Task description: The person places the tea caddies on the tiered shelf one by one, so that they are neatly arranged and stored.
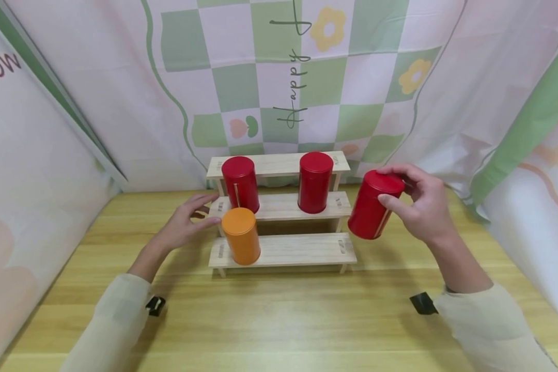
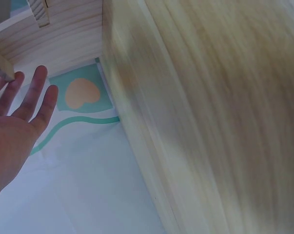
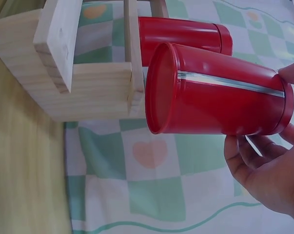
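Observation:
A three-tier wooden stand [image 1: 302,249] bears two red tins on its middle tier, one at the left [image 1: 243,187] and one at the right [image 1: 314,187]. Toward the left of the bottom tier stands an orange tin [image 1: 243,240]. My right hand [image 1: 425,206] grips a third red tin [image 1: 371,209] near its lid, tilted and held beside the stand's right end. A silvery seam [image 3: 229,84] runs along that tin in the right wrist view. At the stand's left end is my left hand [image 1: 186,222], fingers extended, fingertips right at the wood and thumb near the orange tin.
A light wooden table [image 1: 260,320] lies under the stand. Behind it hangs a green-and-white checked cloth [image 1: 279,77], with pale fabric walls [image 1: 42,144] at the sides. A small black piece [image 1: 155,306] sits at the left cuff, another [image 1: 423,304] at the right.

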A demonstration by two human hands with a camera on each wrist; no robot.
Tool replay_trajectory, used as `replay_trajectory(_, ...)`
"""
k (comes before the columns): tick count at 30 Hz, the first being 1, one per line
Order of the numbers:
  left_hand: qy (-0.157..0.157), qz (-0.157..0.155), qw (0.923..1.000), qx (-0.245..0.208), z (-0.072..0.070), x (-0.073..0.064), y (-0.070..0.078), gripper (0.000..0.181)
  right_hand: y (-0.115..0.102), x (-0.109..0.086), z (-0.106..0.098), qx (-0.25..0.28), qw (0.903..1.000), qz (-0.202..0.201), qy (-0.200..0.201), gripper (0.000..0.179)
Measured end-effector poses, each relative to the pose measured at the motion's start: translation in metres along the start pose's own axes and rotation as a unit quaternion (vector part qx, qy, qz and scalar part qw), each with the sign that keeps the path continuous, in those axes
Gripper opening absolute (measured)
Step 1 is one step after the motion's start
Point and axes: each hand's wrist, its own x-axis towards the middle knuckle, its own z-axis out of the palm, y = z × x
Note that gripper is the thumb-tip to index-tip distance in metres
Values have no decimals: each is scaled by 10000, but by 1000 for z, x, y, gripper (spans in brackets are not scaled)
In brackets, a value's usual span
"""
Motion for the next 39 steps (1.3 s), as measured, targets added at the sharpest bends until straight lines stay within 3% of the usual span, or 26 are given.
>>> replay_trajectory(13, 11, 10, 10000, -38, 0, -1, 0, 59, -2, -3, 19, 311, 9978, -315, -500, 38)
replay_trajectory(31, 10, -67, 10000, -23, -1, 0, -1, 59, 0, -10, 42, 246, 9923, -163, -1201, 48)
replay_trajectory(39, -22, -74, 10000, -52, 0, 0, -2, 59, 1, -14, 47, 166, 9909, -95, -1330, 51)
